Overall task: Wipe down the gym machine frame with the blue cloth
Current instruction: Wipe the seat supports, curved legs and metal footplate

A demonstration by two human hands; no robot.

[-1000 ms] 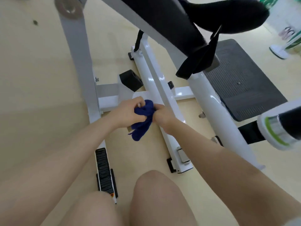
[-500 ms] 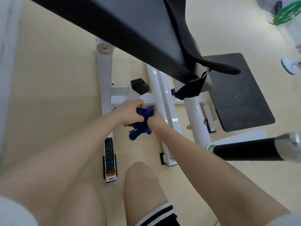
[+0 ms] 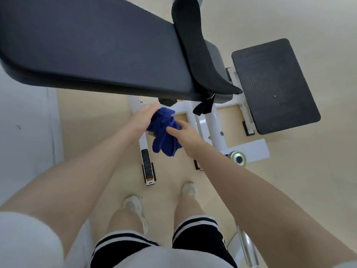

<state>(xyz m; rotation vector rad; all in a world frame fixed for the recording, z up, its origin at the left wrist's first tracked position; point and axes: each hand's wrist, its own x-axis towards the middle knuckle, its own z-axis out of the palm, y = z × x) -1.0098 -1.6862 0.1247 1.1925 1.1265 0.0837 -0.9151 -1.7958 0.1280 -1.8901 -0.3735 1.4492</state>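
Observation:
A crumpled blue cloth hangs bunched between both my hands, in the air above the white machine frame. My left hand holds its upper left side, fingers reaching toward the underside of the black padded bench. My right hand grips the cloth from the right, thumb on top. The frame's white rails and cross bars lie on the floor below and beyond the cloth, partly hidden by the bench.
A black ribbed foot plate sits at the right on the frame. A black strap dangles from the bench end. A green-ringed bar end juts near my right forearm. My feet stand on the beige floor.
The view has risen from a crouch to standing, so the bench now fills the top. Both hands lifted the cloth off the frame and loosened it; it hangs longer.

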